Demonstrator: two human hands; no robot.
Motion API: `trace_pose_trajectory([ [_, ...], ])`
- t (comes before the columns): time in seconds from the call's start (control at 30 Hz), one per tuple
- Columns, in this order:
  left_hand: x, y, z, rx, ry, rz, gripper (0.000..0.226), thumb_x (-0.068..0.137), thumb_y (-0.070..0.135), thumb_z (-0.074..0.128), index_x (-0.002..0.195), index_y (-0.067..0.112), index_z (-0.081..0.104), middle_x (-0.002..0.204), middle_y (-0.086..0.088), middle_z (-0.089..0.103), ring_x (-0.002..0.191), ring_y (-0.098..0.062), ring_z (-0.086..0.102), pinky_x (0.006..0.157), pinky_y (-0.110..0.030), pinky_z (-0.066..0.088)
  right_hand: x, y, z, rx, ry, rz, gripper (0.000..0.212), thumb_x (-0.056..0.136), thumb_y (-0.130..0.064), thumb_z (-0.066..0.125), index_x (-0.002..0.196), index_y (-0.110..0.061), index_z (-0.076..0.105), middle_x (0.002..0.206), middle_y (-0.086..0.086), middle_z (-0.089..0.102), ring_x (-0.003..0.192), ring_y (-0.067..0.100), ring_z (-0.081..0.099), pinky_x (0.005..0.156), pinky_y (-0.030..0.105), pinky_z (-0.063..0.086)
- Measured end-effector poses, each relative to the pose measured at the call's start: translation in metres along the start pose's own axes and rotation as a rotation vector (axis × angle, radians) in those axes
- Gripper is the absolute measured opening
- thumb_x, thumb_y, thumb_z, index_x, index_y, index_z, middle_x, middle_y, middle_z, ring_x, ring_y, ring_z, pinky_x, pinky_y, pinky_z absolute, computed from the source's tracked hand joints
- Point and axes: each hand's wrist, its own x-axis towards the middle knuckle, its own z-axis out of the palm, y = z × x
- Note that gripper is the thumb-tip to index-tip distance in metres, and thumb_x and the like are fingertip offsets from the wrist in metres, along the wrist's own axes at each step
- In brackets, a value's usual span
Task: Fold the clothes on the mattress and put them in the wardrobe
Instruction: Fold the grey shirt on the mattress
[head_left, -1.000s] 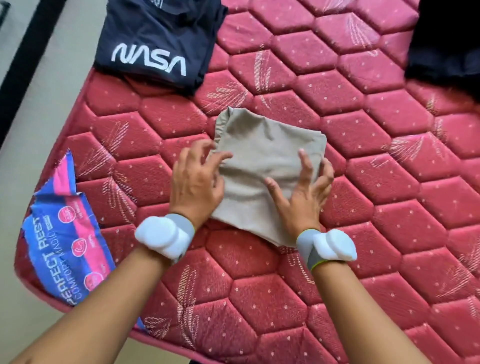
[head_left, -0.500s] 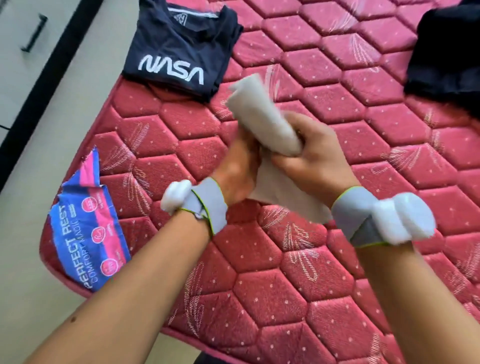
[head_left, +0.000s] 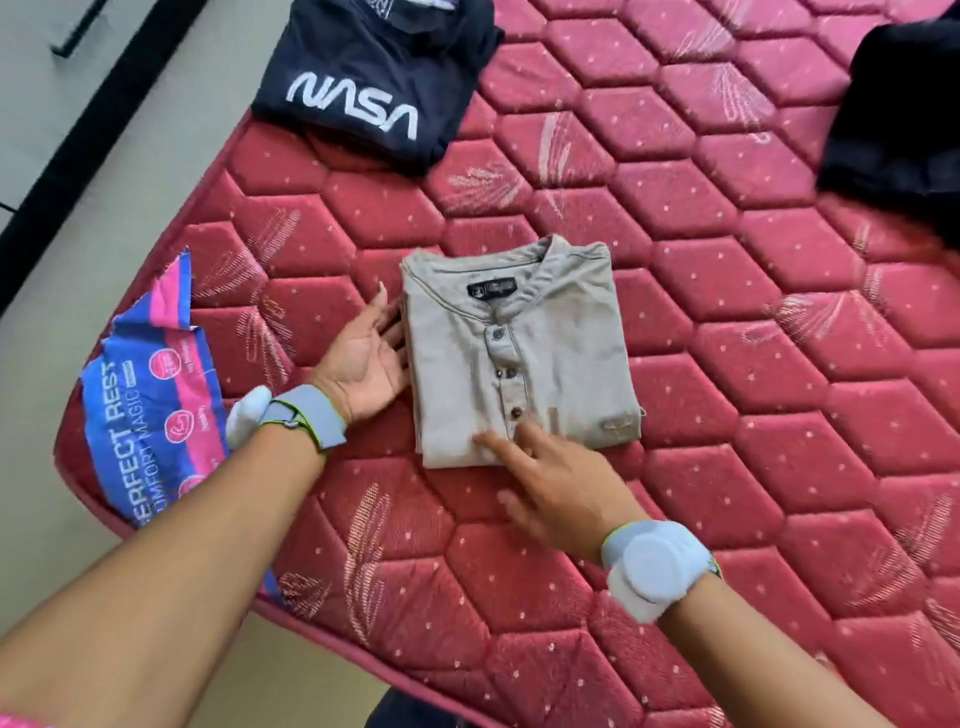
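The folded beige shirt (head_left: 519, 353) lies flat on the red mattress (head_left: 727, 364), buttons up. The left hand (head_left: 363, 358) lies flat and wide beside it, touching its edge. The right hand (head_left: 556, 488) rests spread fingers on its near edge

Blue-pink mattress label (head_left: 150, 415) at corner, pale floor (head_left: 130, 182), dark strip (head_left: 98, 140) beside it

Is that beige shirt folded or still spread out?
Folded: the beige shirt lies as a compact rectangle, collar and button placket up.
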Motion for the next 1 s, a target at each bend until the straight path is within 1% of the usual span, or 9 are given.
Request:
trace_pose_trajectory([
  [0.1,-0.002,-0.010,0.007,0.004,0.050,0.073,0.026,0.098,0.034,0.047,0.097,0.019,0.068,0.084,0.004,0.070,0.076,-0.010,0.068,0.073,-0.028,0.058,0.007,0.011,-0.014,0.114,0.322,0.152,0.046,0.089,-0.038,0.041,0.128,-0.016,0.047,0.095,0.009,0.061,0.078,0.033,0.061,0.063,0.042,0.052],
  [0.2,-0.005,-0.025,0.016,0.098,0.217,0.194,0.018,0.096,0.026,0.054,0.108,0.014,0.061,0.092,0.000,0.067,0.081,-0.012,0.064,0.082,-0.031,0.053,0.024,0.039,-0.025,0.159,0.575,0.593,0.044,0.087,-0.034,0.046,0.122,-0.011,0.055,0.101,0.015,0.058,0.092,0.036,0.054,0.081,0.042,0.042],
  [0.3,-0.015,-0.044,0.015,0.355,0.369,0.206,0.024,0.089,0.038,0.062,0.088,0.015,0.062,0.088,-0.002,0.068,0.082,-0.016,0.062,0.079,-0.031,0.050,0.037,0.059,-0.033,0.455,0.449,0.980,0.056,0.088,-0.042,0.059,0.131,-0.009,0.047,0.125,0.020,0.052,0.117,0.038,0.046,0.099,0.039,0.030],
  [0.37,-0.024,-0.059,0.011,0.527,0.412,0.201,0.039,0.079,0.052,0.065,0.084,0.013,0.063,0.091,-0.004,0.070,0.087,-0.020,0.064,0.083,-0.035,0.051,0.042,0.066,-0.042,0.604,0.293,1.066,0.063,0.086,-0.053,0.059,0.131,-0.012,0.044,0.127,0.017,0.055,0.119,0.035,0.049,0.098,0.039,0.035],
  [0.47,-0.031,-0.068,0.010,0.792,0.470,0.237,0.054,0.074,0.058,0.061,0.101,0.011,0.064,0.105,-0.010,0.070,0.099,-0.027,0.065,0.091,-0.043,0.051,0.049,0.061,-0.053,1.040,0.210,1.047,0.062,0.084,-0.051,0.063,0.126,-0.018,0.033,0.117,0.007,0.057,0.100,0.025,0.059,0.086,0.035,0.049],
  [0.57,-0.026,-0.053,0.013,0.809,0.474,0.312,0.054,0.073,0.058,0.058,0.102,0.013,0.063,0.103,-0.008,0.070,0.099,-0.029,0.064,0.088,-0.043,0.051,0.057,0.054,-0.052,1.362,0.206,0.931,0.055,0.085,-0.026,0.069,0.129,-0.011,0.041,0.117,0.007,0.063,0.097,0.022,0.065,0.079,0.031,0.057],
  [0.67,-0.019,-0.017,0.015,0.827,0.395,0.449,0.028,0.085,0.043,0.065,0.091,0.016,0.061,0.087,0.002,0.069,0.083,-0.019,0.064,0.078,-0.034,0.051,0.074,0.044,-0.064,1.452,0.283,0.821,0.043,0.085,-0.012,0.067,0.123,-0.019,0.047,0.116,0.006,0.066,0.100,0.020,0.066,0.081,0.032,0.057],
  [0.77,-0.011,0.040,0.022,0.890,0.309,0.597,0.013,0.090,0.031,0.063,0.089,0.020,0.059,0.078,0.008,0.064,0.064,0.002,0.056,0.066,-0.024,0.045,0.107,0.028,-0.097,1.500,0.356,0.717,0.034,0.087,-0.005,0.062,0.111,-0.023,0.045,0.103,0.000,0.066,0.086,0.014,0.065,0.072,0.029,0.058],
  [1.0,0.035,0.240,0.028,0.780,0.099,0.784,0.023,0.085,0.037,0.064,0.097,0.018,0.063,0.099,0.001,0.070,0.085,-0.006,0.064,0.081,-0.028,0.053,0.265,0.002,-0.189,1.545,0.620,0.419,0.030,0.090,0.001,0.057,0.110,-0.016,0.043,0.101,0.004,0.065,0.082,0.013,0.065,0.072,0.031,0.055],
])
